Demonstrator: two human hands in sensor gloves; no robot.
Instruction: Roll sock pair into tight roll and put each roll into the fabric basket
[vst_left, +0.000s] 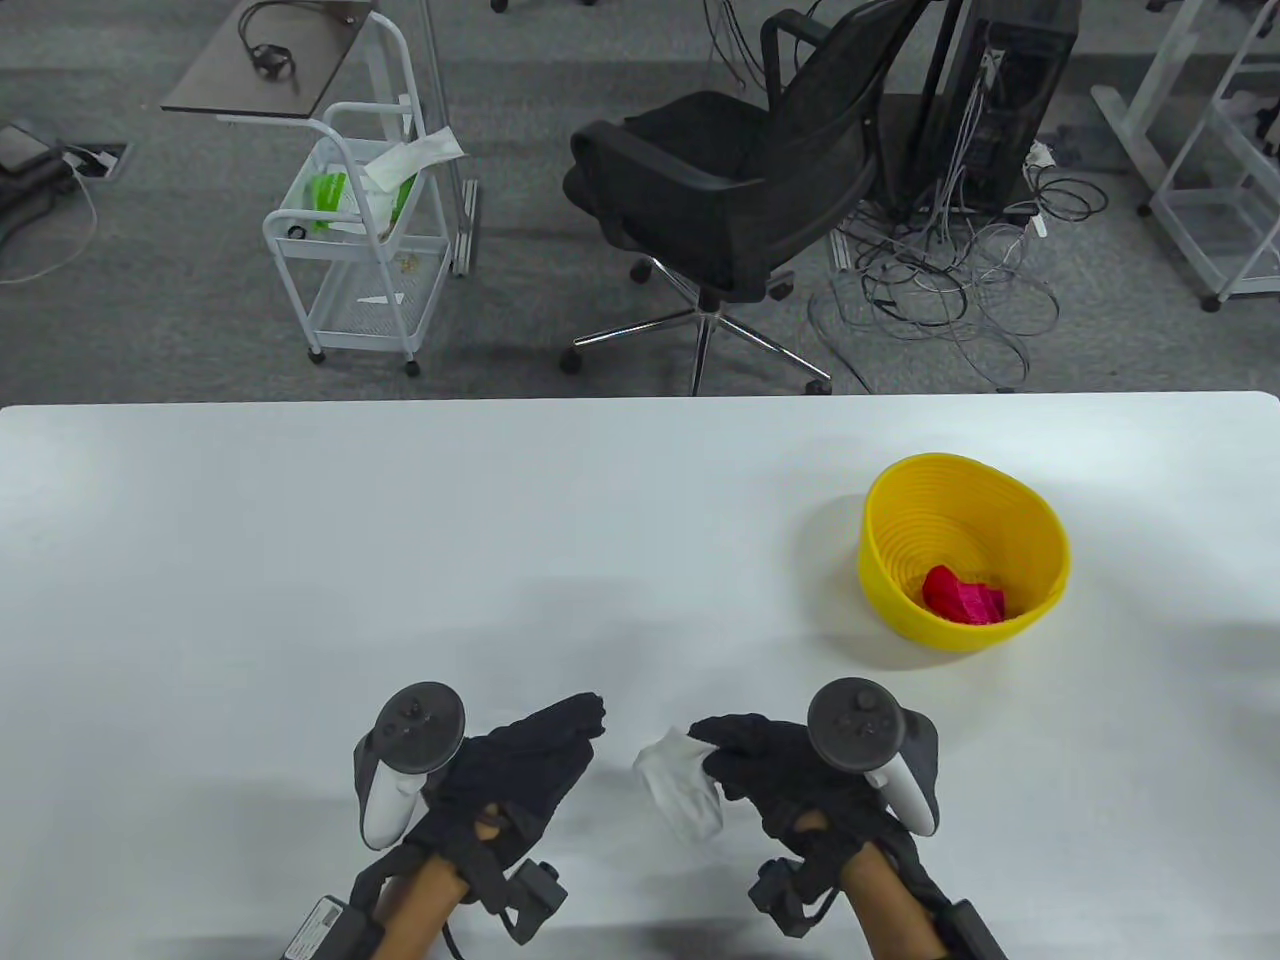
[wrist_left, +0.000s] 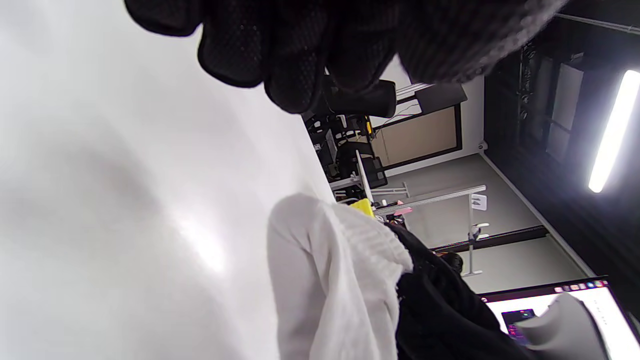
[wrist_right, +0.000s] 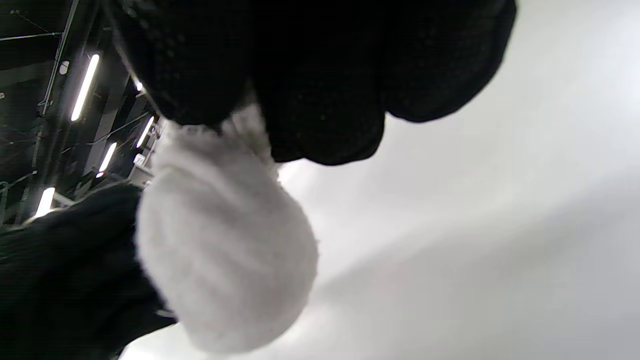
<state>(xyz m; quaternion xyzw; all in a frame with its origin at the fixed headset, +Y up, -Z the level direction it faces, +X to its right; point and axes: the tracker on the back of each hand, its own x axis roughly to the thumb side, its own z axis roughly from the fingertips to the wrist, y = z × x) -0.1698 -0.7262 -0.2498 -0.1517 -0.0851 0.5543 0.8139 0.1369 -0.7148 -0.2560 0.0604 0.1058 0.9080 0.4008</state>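
A white sock roll (vst_left: 680, 785) lies near the table's front edge, and my right hand (vst_left: 715, 750) pinches its right side. In the right wrist view my fingers (wrist_right: 320, 100) clamp the top of the white sock roll (wrist_right: 225, 250). My left hand (vst_left: 580, 725) hovers a little to the roll's left, fingers loosely extended, holding nothing. The left wrist view shows the white sock roll (wrist_left: 325, 280) on the table below my left fingers (wrist_left: 295, 65). A yellow basket (vst_left: 930, 630) stands at the right with a pink sock roll (vst_left: 962, 595) inside.
The white table (vst_left: 400, 560) stretches wide to the left and behind the hands. Beyond its far edge are a black office chair (vst_left: 740, 190), a white wire cart (vst_left: 360, 240) and loose cables on the floor.
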